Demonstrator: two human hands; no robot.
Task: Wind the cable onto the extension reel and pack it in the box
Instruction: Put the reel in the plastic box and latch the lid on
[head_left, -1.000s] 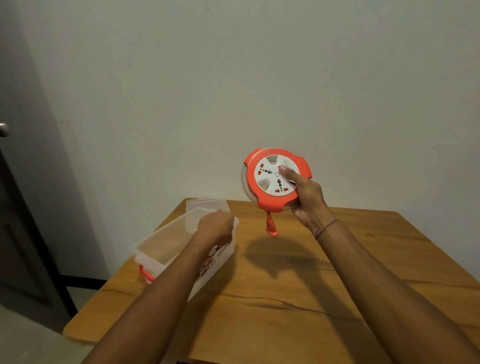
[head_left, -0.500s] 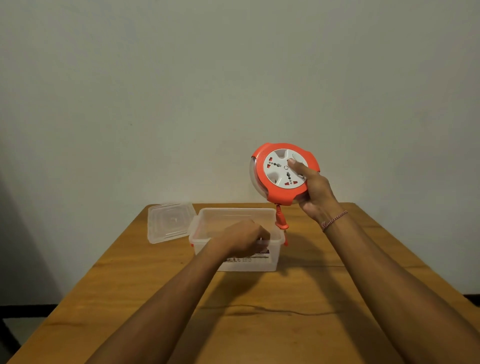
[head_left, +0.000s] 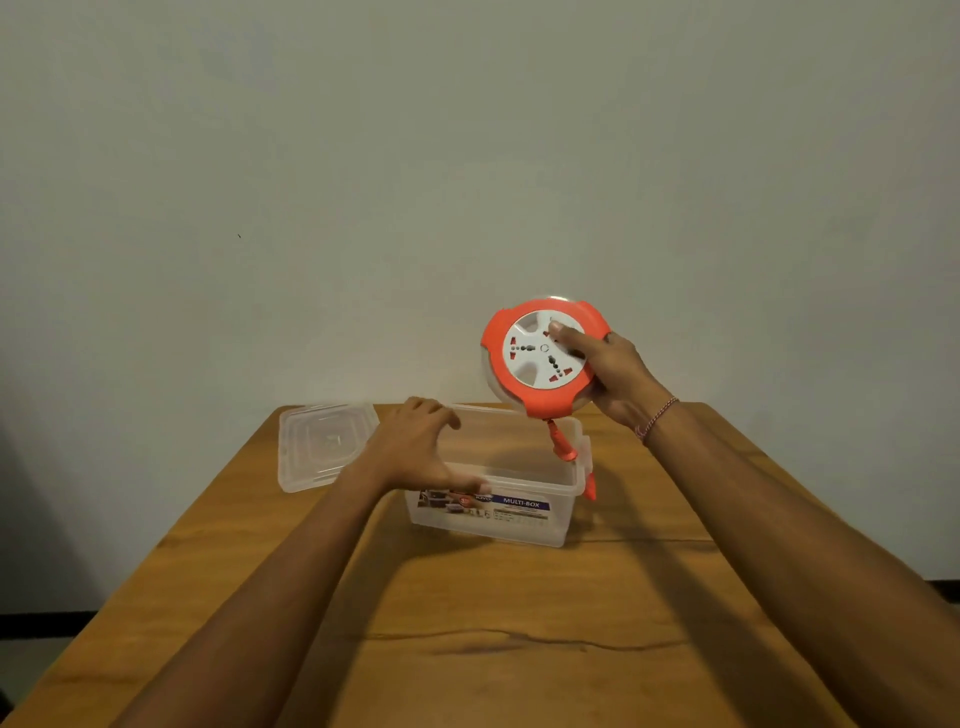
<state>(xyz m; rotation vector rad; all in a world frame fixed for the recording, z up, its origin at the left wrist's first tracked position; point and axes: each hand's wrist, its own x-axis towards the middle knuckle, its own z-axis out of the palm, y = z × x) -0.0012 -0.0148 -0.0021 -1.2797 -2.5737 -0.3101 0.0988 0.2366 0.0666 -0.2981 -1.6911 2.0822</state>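
Orange-and-white round plastic extension reel is held up in the air by the right hand, above the far right corner of the clear rectangular plastic box — thumb laid across the white socket face, fingers hidden behind the reel. Its orange plug hangs from the lower edge into the open top of the box. The left hand hovers over the box's left end, fingers loosely spread and gripping nothing; whether it touches the rim is unclear. The clear flat plastic lid lies on the brown wooden table just left of the box.
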